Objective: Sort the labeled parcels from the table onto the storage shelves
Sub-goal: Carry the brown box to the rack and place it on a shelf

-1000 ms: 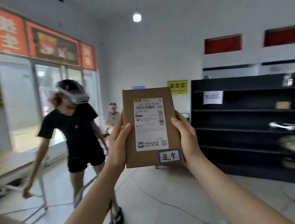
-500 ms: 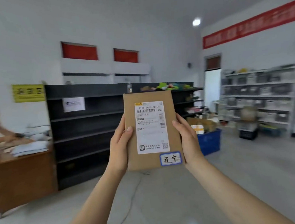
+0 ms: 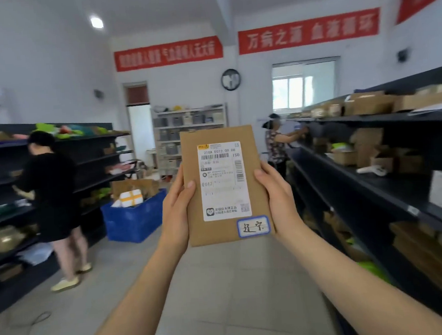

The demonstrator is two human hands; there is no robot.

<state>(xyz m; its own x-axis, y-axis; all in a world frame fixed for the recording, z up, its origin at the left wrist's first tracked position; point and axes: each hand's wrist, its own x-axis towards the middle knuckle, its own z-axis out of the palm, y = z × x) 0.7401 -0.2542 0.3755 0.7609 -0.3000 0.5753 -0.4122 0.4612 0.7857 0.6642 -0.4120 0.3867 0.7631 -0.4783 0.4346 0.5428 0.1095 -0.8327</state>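
Note:
I hold a flat brown cardboard parcel (image 3: 219,138) upright in front of me, its white shipping label and a small blue-edged handwritten sticker facing me. My left hand (image 3: 177,210) grips its left edge and my right hand (image 3: 278,200) grips its right edge. A black storage shelf (image 3: 374,179) runs along my right, with brown boxes and a white box on its levels. Another black shelf (image 3: 104,181) stands on the left side of the aisle.
A person in black (image 3: 53,196) stands at the left shelf. Another person (image 3: 276,142) reaches into the right shelf farther back. A blue crate (image 3: 131,222) with parcels sits on the floor ahead left. A grey shelf (image 3: 185,133) stands at the far wall. A cable (image 3: 28,322) lies on the floor.
My view has swung right, from the window and the empty black shelf to the aisle between two shelves. The parcel stays upright in both hands, unchanged.

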